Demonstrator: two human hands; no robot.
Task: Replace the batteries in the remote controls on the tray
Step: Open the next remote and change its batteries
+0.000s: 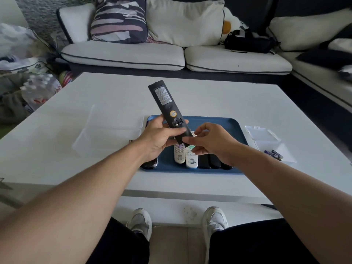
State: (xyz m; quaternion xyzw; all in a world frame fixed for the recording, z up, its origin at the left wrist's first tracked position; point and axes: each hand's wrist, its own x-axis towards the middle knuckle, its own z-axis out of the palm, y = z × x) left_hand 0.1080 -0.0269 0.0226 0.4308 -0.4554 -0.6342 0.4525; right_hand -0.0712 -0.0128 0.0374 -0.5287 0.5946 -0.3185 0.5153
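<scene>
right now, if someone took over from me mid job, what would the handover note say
Left hand: grips the black remote back side up, held above the tray.
Right hand: fingers pinch the remote's lower end, at the battery cover.
Compartment partly open near the yellow sticker; whether cells are inside cannot be told.
Two white remotes and several dark ones lie on the tray.
Batteries sit in the open clear box right of the tray.
Done: remote picked up, cover started.
Left: finish this swap, close the cover, then do the others.
</scene>
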